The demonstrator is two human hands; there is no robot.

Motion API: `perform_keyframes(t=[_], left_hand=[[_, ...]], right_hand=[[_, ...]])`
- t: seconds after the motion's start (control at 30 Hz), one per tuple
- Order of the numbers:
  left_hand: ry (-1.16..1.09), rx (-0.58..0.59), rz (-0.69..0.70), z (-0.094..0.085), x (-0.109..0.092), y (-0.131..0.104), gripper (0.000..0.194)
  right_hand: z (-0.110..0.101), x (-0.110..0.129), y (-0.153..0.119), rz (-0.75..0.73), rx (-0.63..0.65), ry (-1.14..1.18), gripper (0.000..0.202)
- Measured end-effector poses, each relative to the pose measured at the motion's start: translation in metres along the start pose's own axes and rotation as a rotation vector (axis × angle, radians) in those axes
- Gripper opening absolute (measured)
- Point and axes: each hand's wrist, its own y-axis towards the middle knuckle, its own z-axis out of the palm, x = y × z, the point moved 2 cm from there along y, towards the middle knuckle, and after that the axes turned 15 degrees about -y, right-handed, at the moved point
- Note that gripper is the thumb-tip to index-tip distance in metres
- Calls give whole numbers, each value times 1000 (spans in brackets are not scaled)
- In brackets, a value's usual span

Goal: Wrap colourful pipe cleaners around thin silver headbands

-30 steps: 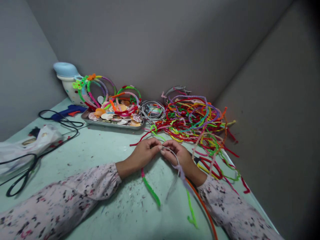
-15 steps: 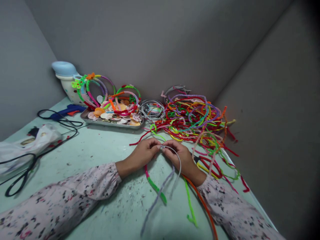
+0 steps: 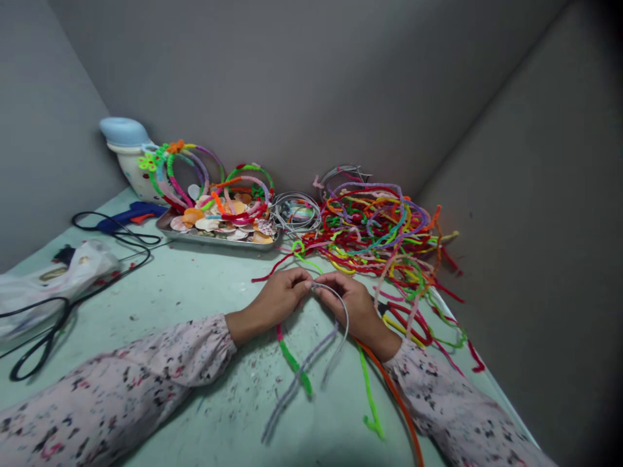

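Note:
A bent grey wire is pinched between the fingertips of both my hands, and its bare end curves down in front of my right hand. Closed at its left is my left hand; below it hangs an end wrapped in pink and green pipe cleaner. My right hand, also closed, holds the wire close to the left fingertips. From under it trails a lavender pipe cleaner toward the table's front. The exact spot where lavender and wire meet is mostly hidden by fingers.
Loose coloured pipe cleaners pile up at the back right, with red-handled scissors beside my right wrist. Behind stand a metal tray of shells and hoops, and wire coils. A glue gun, black cord and plastic bag lie left.
The wire's bare end and the wrapped pink and green end have swung left. The lavender pipe cleaner's tail has shifted left too. Both hands stay almost in place, still pinching.

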Motion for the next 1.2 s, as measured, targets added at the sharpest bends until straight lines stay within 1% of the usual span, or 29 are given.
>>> perform_keyframes(t=[0.3,0.5,0.73,1.0,1.2], left_hand=[[-1,3,-24,0,-4,0,13],[13,20,-56,0,-7,1,14],[90,41,-64,-5,-6,3,16],[110,100,-147,-8,-1,7,17],[95,132,-142,-9,-3,7,15]], right_hand=[[-7,5,-2,-140,-87,-168,11],[-11,6,-2,-246,-59,-212,11],[-11,7,-3,-312,-16,-274,13],[-8,9,-4,-356,22,-350,15],[-8,9,-5,-371,2,-346,16]])
